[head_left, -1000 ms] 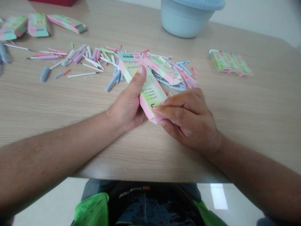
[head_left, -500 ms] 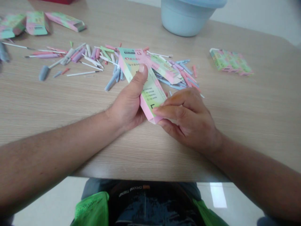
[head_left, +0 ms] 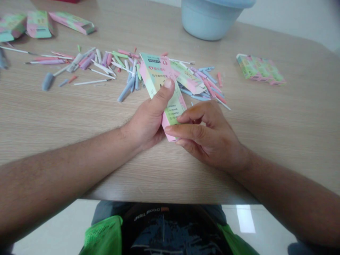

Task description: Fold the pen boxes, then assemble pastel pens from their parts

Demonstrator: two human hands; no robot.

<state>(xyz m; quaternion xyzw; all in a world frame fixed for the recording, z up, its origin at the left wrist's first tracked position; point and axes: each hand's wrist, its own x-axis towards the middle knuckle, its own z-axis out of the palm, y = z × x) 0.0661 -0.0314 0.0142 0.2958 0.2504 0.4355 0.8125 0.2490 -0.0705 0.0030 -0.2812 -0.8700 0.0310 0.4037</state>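
Mid-frame, pastel pink-and-green cardboard box (head_left: 158, 72) is held just above the wood-grain desk (head_left: 278, 120). Left hand (head_left: 146, 124) fingers are clamped round it, thumb on top. Its near end is pinched by right hand (head_left: 209, 138) fingers.

A small hand-assembly workshop, seen from a worker's seat: a wood-grain table (head_left: 292, 124) strewn with loose pen parts (head_left: 87, 62) and pastel cartons (head_left: 260, 69), some stacked near its edges. A pale blue plastic basin (head_left: 209, 21) stands at the far side, and a glossy pale floor (head_left: 61, 226) shows below.
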